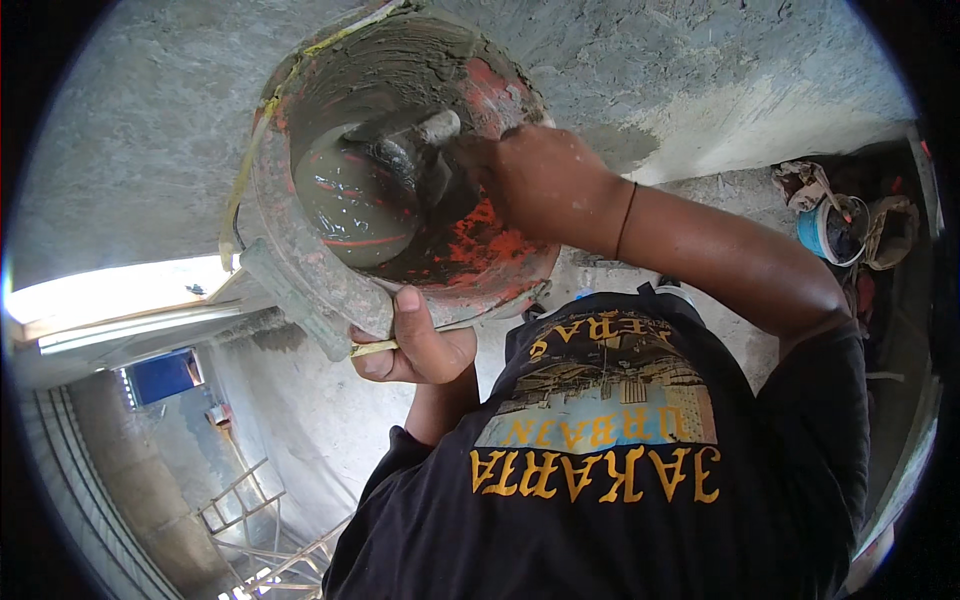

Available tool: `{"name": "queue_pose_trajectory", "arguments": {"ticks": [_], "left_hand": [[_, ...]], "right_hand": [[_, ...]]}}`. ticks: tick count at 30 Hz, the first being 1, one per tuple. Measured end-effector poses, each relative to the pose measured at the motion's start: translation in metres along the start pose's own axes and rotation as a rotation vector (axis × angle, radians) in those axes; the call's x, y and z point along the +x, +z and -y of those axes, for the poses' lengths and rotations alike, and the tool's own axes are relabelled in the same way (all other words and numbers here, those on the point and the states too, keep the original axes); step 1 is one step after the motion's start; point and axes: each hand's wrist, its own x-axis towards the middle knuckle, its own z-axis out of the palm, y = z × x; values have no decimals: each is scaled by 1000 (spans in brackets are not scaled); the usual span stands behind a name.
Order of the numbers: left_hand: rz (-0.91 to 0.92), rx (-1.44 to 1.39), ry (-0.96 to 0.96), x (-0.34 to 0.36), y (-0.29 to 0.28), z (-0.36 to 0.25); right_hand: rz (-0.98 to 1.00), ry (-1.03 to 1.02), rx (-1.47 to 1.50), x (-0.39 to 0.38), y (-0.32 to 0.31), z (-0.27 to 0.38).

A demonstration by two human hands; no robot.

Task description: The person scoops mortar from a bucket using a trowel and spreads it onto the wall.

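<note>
A round bucket [275,185] with red inner walls, caked in grey mortar, tilts with its mouth toward me. Wet mortar [355,215] lies pooled inside, and more is smeared thickly over the far inner wall. My right hand [540,180] reaches into the mouth, closed around a mortar-coated tool [410,150] whose exact kind is hidden by the mortar. At the near rim my left hand [425,340] grips the bucket, thumb over the edge. A yellowish strap [370,348] passes between its fingers, and a strip of the same colour runs around the far rim.
Behind the bucket rises a grey plastered wall [720,60]. At the right stand a blue-and-white pail [822,232] and crumpled sacks [890,230]. A bright window opening [120,290] is at the left. Lower left, far below, a wooden ladder-like frame [240,505] stands near a pale wall.
</note>
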Motion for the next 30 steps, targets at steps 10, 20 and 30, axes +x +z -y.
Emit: {"name": "queue_pose_trajectory", "arguments": {"ticks": [10,20,30], "left_hand": [[27,39,-114,9,5,-18],[29,314,201,1,-1,7],[187,486,543,22,9,-2]], "right_hand": [[-15,-121,-173,-22,1,-8],[136,-48,-213,-42,-11,13],[90,22,-169,-62,-4,11]]}}
